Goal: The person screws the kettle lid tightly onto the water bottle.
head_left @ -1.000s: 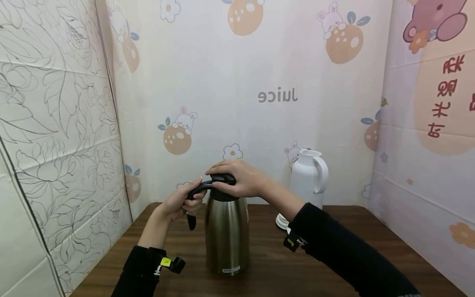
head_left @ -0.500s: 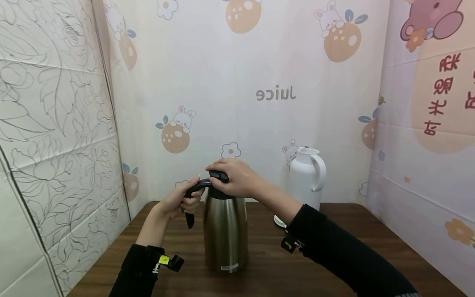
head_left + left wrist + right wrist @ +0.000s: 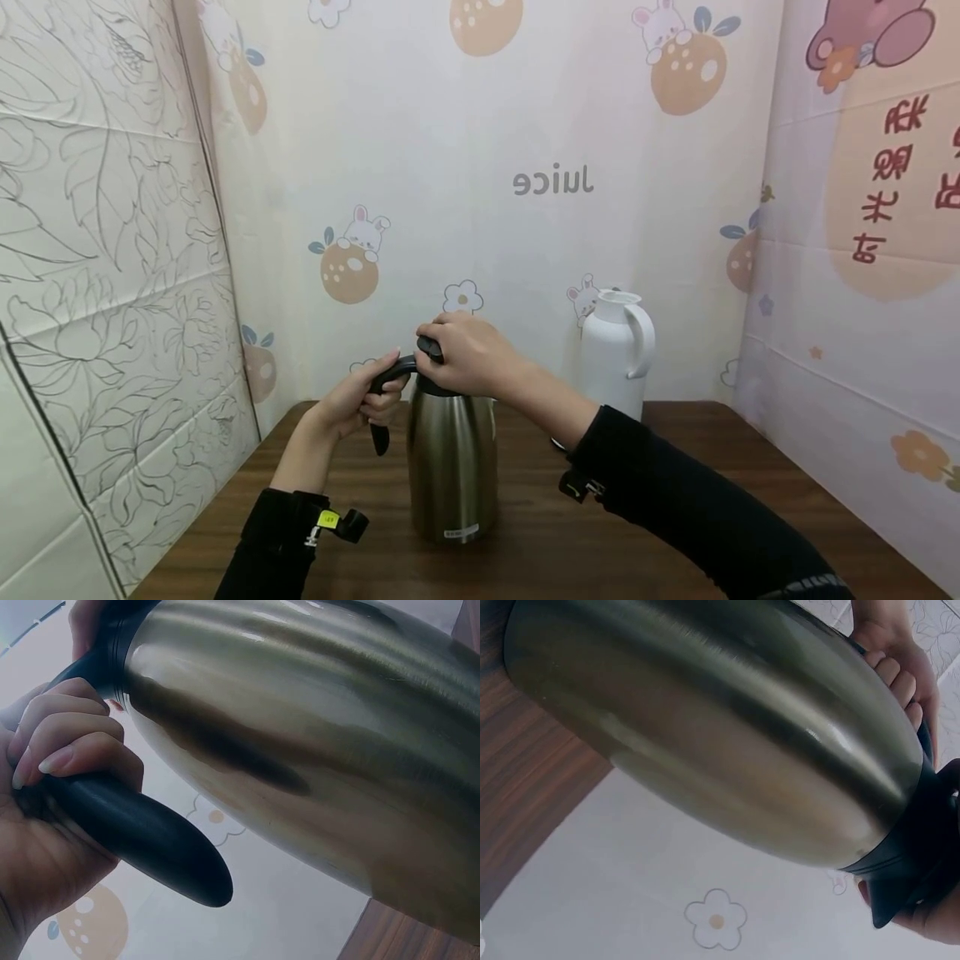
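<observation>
A brushed-metal vacuum jug (image 3: 453,467) stands upright mid-counter (image 3: 555,533), its black handle (image 3: 150,832) pointing left, the left hand's (image 3: 352,404) fingers curled round it. The right hand (image 3: 472,357) grips the black lid (image 3: 429,348) between fingers and thumb. A white jug (image 3: 606,354) stands far right, partly behind the right sleeve (image 3: 682,487).

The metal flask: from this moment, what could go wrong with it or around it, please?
The metal flask might twist or tip on the table if the right hand turns or pulls the black lid harder than the left hand steadies the handle.

The white jug stands behind the right sleeve in the head view, so a wide arm swing could perhaps knock it.
</observation>
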### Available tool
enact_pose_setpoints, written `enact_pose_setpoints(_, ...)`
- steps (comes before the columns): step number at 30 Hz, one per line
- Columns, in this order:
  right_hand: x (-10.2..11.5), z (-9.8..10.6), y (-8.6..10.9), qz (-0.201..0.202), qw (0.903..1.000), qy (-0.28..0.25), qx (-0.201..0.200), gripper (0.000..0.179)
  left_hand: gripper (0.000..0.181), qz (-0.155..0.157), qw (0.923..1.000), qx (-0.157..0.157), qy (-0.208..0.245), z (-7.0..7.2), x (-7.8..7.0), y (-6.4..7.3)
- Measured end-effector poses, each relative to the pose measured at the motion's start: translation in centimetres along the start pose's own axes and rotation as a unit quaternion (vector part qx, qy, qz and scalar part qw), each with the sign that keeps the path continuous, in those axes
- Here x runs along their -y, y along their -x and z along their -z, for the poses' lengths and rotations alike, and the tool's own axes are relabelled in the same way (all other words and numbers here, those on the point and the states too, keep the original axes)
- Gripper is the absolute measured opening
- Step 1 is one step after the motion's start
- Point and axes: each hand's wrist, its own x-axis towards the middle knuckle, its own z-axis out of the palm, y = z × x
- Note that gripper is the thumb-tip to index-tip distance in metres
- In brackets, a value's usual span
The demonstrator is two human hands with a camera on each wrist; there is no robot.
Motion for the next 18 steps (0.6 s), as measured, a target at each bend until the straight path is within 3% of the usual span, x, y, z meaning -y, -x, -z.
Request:
enact_pose_setpoints(5,0.68,-0.01,-0.21,-0.020,0.9987,0.046,-0.002,0.018,0.050,0.000,1.0000,-0.003,-0.001,0.01,-0.09,0.00)
enact_pose_setpoints(10,0.88,0.19,-0.25,-0.033,0.9986,0.039,0.011,0.020,0.051,-0.002,1.0000,-0.002,-0.002,0.03,-0.13,0.00)
enact_pose_setpoints(18,0.18,0.80,-0.05,-0.029,0.9988,-0.017,0.036,0.055,0.050,-0.002,1.0000,-0.004,0.004,-0.07,-0.12,-0.07)
